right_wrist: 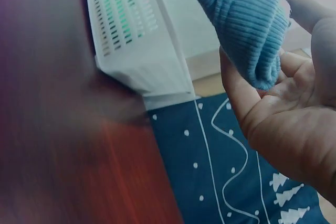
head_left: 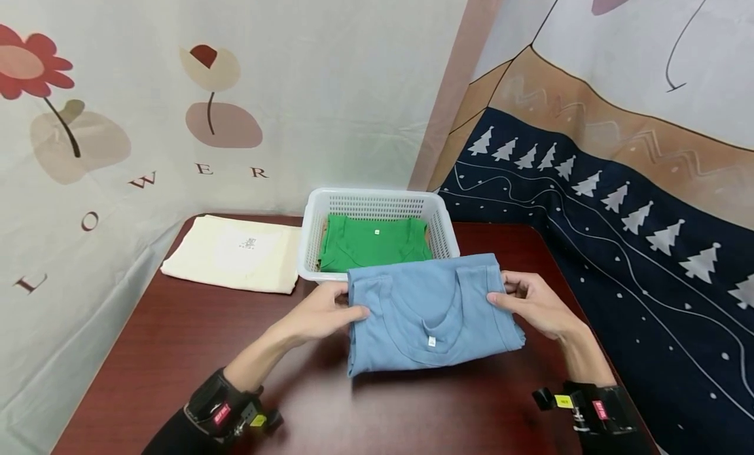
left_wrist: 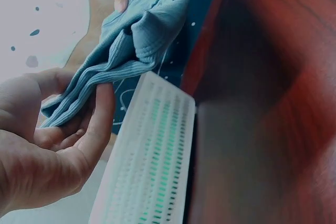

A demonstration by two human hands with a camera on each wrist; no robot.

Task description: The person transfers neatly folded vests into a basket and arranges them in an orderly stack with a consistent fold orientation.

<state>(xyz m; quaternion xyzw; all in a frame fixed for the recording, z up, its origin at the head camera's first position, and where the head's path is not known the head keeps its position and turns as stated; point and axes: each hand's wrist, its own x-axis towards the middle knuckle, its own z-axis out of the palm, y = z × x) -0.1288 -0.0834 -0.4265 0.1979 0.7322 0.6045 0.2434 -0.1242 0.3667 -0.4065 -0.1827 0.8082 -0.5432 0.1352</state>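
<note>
A folded blue shirt [head_left: 412, 311] hangs above the table, with a small white label at its neckline. My left hand [head_left: 326, 313] pinches its left edge, thumb on top and fingers beneath. At the opposite edge my right hand [head_left: 538, 304] grips the cloth the same way. In both wrist views the ribbed layers of the blue shirt [left_wrist: 139, 40] lie between thumb and fingers. Just behind the shirt stands a white plastic basket [head_left: 314, 226]. Inside it lies a folded green shirt [head_left: 377, 245], its front part hidden by the blue one.
A folded cream cloth bag or garment [head_left: 230, 252] with small dark print lies left of the basket. All of this is on a dark red-brown wooden table [head_left: 194, 350]. Printed curtains [head_left: 330, 82] hang behind the table and along its right side.
</note>
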